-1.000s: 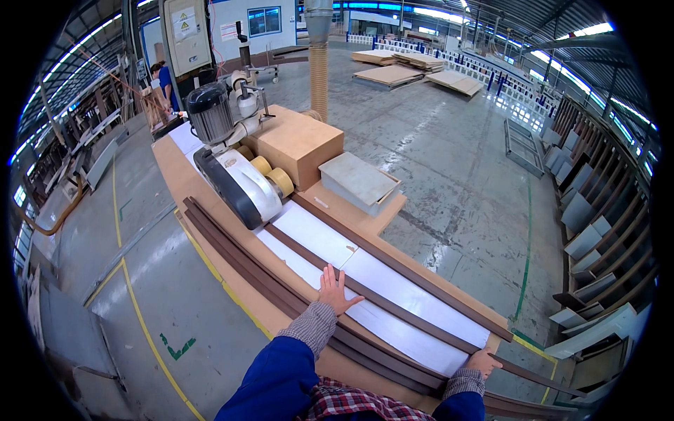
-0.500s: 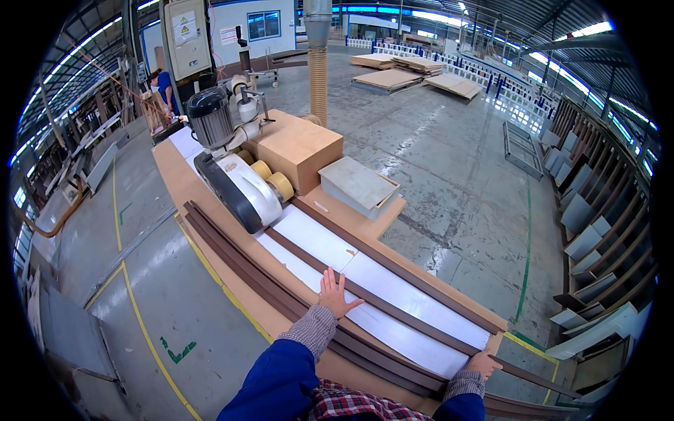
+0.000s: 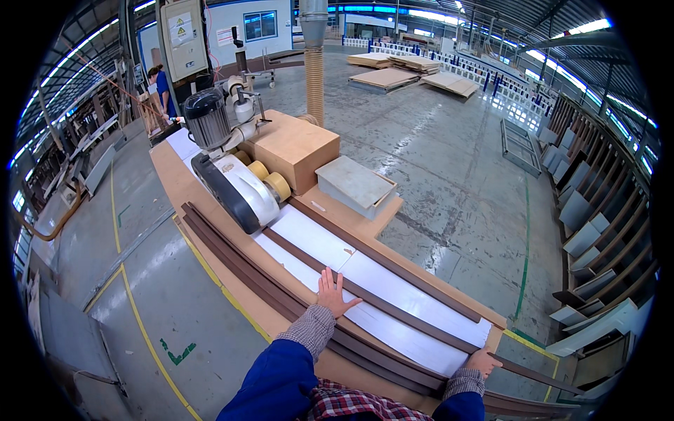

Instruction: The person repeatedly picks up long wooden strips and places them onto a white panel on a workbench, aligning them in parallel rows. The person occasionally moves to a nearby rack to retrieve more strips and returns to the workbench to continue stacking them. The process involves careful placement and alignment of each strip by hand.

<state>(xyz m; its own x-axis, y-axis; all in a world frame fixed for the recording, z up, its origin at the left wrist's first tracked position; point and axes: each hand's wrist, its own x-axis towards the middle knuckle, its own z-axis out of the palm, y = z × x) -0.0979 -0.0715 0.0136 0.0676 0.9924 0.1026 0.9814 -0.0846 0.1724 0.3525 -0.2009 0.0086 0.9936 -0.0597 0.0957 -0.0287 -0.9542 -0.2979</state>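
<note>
A long dark brown strip (image 3: 400, 319) lies along the white bed (image 3: 382, 284) of the worktable, its far end under the rollers of a power feeder (image 3: 239, 189). Fingers spread, my left hand (image 3: 333, 293) rests flat at the strip's near edge, partway along. Further right, my right hand (image 3: 484, 363) is closed around the same strip where it passes off the table's end; the thumb side is partly hidden. Several more brown strips (image 3: 263, 281) lie bundled along the near edge, passing beneath my left forearm.
A brown fence bar (image 3: 407, 274) borders the bed's far side. Behind it stand a wooden box (image 3: 295, 151) and a grey tray-like box (image 3: 357, 184). A ribbed duct (image 3: 314, 88) rises behind. Racks of boards (image 3: 597, 231) line the right; a person in blue (image 3: 163, 91) stands far left.
The view has shifted very slightly. Both hands keep their places on the brown strip, and no clear movement of the strip shows.
</note>
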